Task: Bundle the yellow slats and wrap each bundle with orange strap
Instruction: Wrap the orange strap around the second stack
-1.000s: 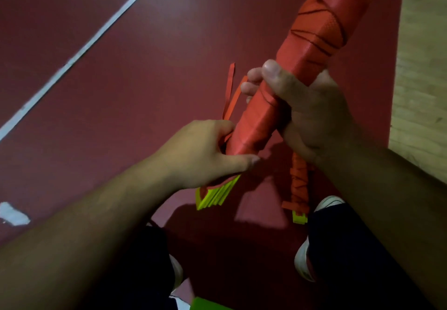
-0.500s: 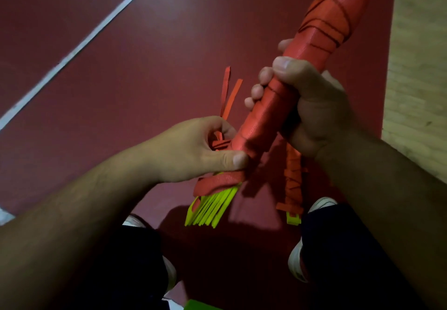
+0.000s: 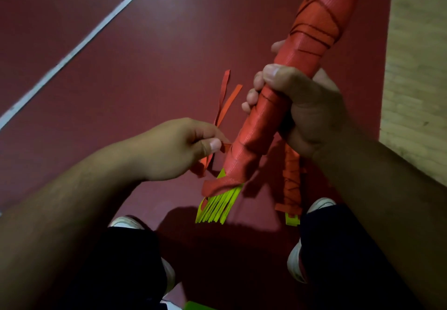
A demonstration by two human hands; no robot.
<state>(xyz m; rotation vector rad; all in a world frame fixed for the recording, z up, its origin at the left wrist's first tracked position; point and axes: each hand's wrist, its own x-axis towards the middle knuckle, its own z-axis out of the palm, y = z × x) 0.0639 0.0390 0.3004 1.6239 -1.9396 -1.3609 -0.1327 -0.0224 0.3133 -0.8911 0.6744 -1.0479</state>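
- The right grip (image 3: 307,111) was wrapped tight round the bundle (image 3: 312,26), held tilted above the red floor (image 3: 121,79).
- A loose end of orange strap (image 3: 225,147) was pinched in the left grip (image 3: 179,150), just beside the bundle.
- Yellow slats (image 3: 217,205) were left bare at its low end.

Your right hand (image 3: 307,108) grips the orange-wrapped bundle (image 3: 285,87) held slantwise over the red floor (image 3: 121,92), yellow slat ends (image 3: 217,207) fanning out below the wrap. Your left hand (image 3: 176,150) pinches a loose orange strap end (image 3: 226,146) beside it. A second wrapped bundle (image 3: 291,184) lies on the floor near your right shoe (image 3: 323,204).
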